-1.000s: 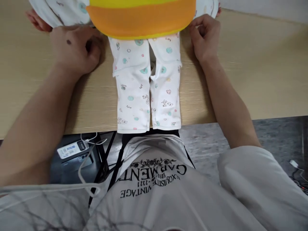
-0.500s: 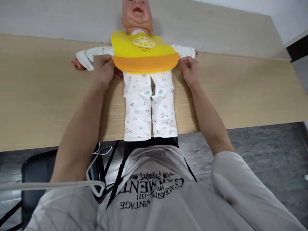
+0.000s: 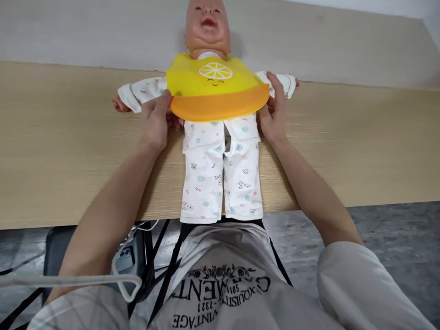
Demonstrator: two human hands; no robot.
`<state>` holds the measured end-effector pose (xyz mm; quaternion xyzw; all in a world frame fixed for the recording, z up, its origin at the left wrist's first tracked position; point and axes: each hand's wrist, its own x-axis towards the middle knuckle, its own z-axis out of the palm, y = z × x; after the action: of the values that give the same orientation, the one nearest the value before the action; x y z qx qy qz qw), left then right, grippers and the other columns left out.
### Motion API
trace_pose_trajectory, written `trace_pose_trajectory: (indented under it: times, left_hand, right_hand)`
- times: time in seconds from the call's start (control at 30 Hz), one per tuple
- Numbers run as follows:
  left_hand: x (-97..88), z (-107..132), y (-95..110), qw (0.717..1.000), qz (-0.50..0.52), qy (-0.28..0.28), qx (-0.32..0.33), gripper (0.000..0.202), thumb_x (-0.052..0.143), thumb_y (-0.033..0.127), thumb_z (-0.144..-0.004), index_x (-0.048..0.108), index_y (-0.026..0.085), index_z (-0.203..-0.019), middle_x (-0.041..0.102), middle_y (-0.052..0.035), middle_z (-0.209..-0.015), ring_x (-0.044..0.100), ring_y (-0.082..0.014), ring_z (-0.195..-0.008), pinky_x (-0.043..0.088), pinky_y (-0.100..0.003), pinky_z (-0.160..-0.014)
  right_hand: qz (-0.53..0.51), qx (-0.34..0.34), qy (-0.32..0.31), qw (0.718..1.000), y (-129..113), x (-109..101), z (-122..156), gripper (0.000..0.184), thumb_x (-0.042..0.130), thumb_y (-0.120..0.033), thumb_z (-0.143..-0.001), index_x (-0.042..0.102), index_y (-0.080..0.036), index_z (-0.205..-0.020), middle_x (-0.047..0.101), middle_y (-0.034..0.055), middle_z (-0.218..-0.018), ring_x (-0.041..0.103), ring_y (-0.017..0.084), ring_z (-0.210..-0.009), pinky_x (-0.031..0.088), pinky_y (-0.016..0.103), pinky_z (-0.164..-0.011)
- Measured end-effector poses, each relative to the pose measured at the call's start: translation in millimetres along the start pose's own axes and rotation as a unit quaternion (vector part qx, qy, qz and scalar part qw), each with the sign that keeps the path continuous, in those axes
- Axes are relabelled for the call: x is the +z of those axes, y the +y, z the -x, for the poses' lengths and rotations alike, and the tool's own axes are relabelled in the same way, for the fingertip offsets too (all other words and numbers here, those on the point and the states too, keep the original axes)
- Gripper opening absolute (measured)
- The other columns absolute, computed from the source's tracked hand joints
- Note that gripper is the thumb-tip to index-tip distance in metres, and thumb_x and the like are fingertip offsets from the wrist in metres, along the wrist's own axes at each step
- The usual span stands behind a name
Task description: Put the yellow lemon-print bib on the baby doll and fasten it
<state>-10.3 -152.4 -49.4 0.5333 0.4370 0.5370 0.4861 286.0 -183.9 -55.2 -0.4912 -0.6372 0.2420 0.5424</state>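
Your left hand (image 3: 157,123) is closed on the left edge of the bib (image 3: 217,87). The thumb lies on top of the orange rim and the curled fingers sit under it. Your right hand (image 3: 273,114) is at the bib's right edge, with the fingers stretched up along it and touching it. You cannot tell whether it grips the rim or only rests against it.

Under everything runs the long pale wooden table (image 3: 51,146), with a light wall (image 3: 85,27) behind it and grey floor (image 3: 360,224) in front. Your grey printed T-shirt (image 3: 223,293) fills the bottom of the view.

The doll (image 3: 206,36) lies on its back across the middle of the table, between your forearms. Its head is toward the wall and its feet are toward you. Its white patterned trousers (image 3: 222,178) run down to the table's near edge.

The bib covers the doll's chest and belly. It is yellow above and orange along the curved lower rim, which overlaps the top of the trousers. The doll's arms spread to both sides. One sleeve (image 3: 135,91) shows just beyond your left hand and the other sleeve (image 3: 287,83) just beyond your right fingertips.

Below the table edge on your left, a white cable (image 3: 68,279) loops across. A small dark device (image 3: 124,259) sits near it. On the bib's yellow part is a white lemon-slice print (image 3: 215,70).
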Motion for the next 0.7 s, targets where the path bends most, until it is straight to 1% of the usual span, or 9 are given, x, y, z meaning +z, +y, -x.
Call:
trace_pose_trajectory:
  times: [0.07, 0.17, 0.27, 0.37, 0.43, 0.5, 0.57, 0.63, 0.7]
  left_hand:
    - [-1.0, -1, -4, 1.000, -0.007, 0.008, 0.015, 0.048, 0.051, 0.056, -0.093, 0.049, 0.018, -0.065, 0.049, 0.0025, -0.046, 0.040, -0.0071, -0.036, 0.026, -0.025, -0.035]
    - [-2.7, -1, -5, 0.996, -0.009, 0.058, 0.065, 0.045, 0.061, 0.059, -0.087, 0.054, 0.018, -0.072, 0.048, 0.0048, -0.049, 0.040, -0.0065, -0.038, 0.029, -0.023, -0.035]
    - [-6.2, -1, 0, 0.984, -0.012, 0.080, 0.158, 0.049, 0.070, 0.062, -0.078, 0.063, 0.019, -0.099, 0.057, 0.0028, -0.067, 0.048, -0.0072, -0.050, 0.036, -0.020, -0.039]
    - [-12.0, -2, 4, 0.967, -0.033, 0.037, 0.251, 0.058, 0.070, 0.059, -0.080, 0.059, 0.022, -0.124, 0.060, -0.0009, -0.083, 0.050, -0.0074, -0.059, 0.039, -0.019, -0.043]
    - [-15.4, -3, 3, 0.963, -0.048, 0.012, 0.263, 0.050, 0.066, 0.055, -0.085, 0.063, 0.020, -0.121, 0.058, -0.0009, -0.078, 0.048, -0.0068, -0.056, 0.038, -0.020, -0.043]
    - [-17.0, -5, 0, 0.966, -0.069, 0.001, 0.250, 0.043, 0.058, 0.055, -0.091, 0.069, 0.017, -0.107, 0.055, -0.0014, -0.071, 0.046, -0.0064, -0.053, 0.037, -0.020, -0.044]
    - [-16.5, -6, -2, 0.968, -0.082, 0.007, 0.235, 0.047, 0.051, 0.057, -0.094, 0.071, 0.015, -0.099, 0.055, -0.0024, -0.070, 0.046, -0.0069, -0.054, 0.037, -0.022, -0.045]
    - [-14.6, -4, -1, 0.970, -0.070, 0.019, 0.232, 0.045, 0.053, 0.057, -0.092, 0.071, 0.016, -0.099, 0.056, -0.0021, -0.071, 0.047, -0.0078, -0.055, 0.036, -0.022, -0.044]
    - [-11.8, -1, 3, 0.975, -0.050, 0.022, 0.217, 0.034, 0.062, 0.048, -0.088, 0.071, 0.017, -0.098, 0.056, -0.0009, -0.069, 0.046, -0.0086, -0.055, 0.035, -0.023, -0.045]
  right_hand:
    - [0.020, -0.031, 0.004, 0.999, 0, 0, 1, 0.056, 0.049, -0.067, -0.088, 0.043, -0.033, -0.132, 0.056, 0.0040, -0.126, 0.062, 0.014, -0.087, 0.053, 0.028, -0.069]
    - [0.036, -0.037, 0.006, 0.999, 1, 0, 1, 0.047, 0.051, -0.062, -0.089, 0.048, -0.029, -0.122, 0.058, 0.0036, -0.121, 0.060, 0.011, -0.080, 0.052, 0.025, -0.062]
    - [0.029, -0.036, 0.005, 0.999, 4, -1, 2, 0.043, 0.053, -0.058, -0.089, 0.049, -0.028, -0.120, 0.061, 0.0022, -0.107, 0.058, 0.010, -0.074, 0.050, 0.023, -0.057]
    - [0.018, -0.032, 0.001, 0.999, 8, -2, 2, 0.043, 0.055, -0.057, -0.089, 0.048, -0.027, -0.120, 0.062, 0.0013, -0.098, 0.059, 0.009, -0.074, 0.051, 0.022, -0.058]
    - [0.014, -0.024, 0.002, 1.000, 9, -1, 2, 0.044, 0.056, -0.057, -0.089, 0.048, -0.026, -0.119, 0.062, 0.0015, -0.097, 0.059, 0.009, -0.075, 0.051, 0.022, -0.059]
    - [0.011, -0.015, 0.008, 1.000, 9, -1, 1, 0.045, 0.057, -0.058, -0.088, 0.049, -0.025, -0.117, 0.062, 0.0013, -0.098, 0.059, 0.009, -0.076, 0.052, 0.021, -0.060]
    - [0.007, -0.008, 0.016, 1.000, 6, 0, 1, 0.045, 0.059, -0.057, -0.086, 0.049, -0.025, -0.115, 0.063, 0.0007, -0.098, 0.059, 0.008, -0.076, 0.052, 0.020, -0.061]
    - [0.001, 0.002, 0.019, 1.000, 1, 1, 1, 0.043, 0.062, -0.056, -0.084, 0.050, -0.025, -0.112, 0.062, 0.0002, -0.098, 0.058, 0.008, -0.076, 0.051, 0.020, -0.062]
    - [-0.011, 0.014, 0.020, 1.000, -4, 1, 2, 0.041, 0.064, -0.053, -0.083, 0.051, -0.024, -0.109, 0.061, 0.0001, -0.096, 0.057, 0.008, -0.077, 0.051, 0.020, -0.062]
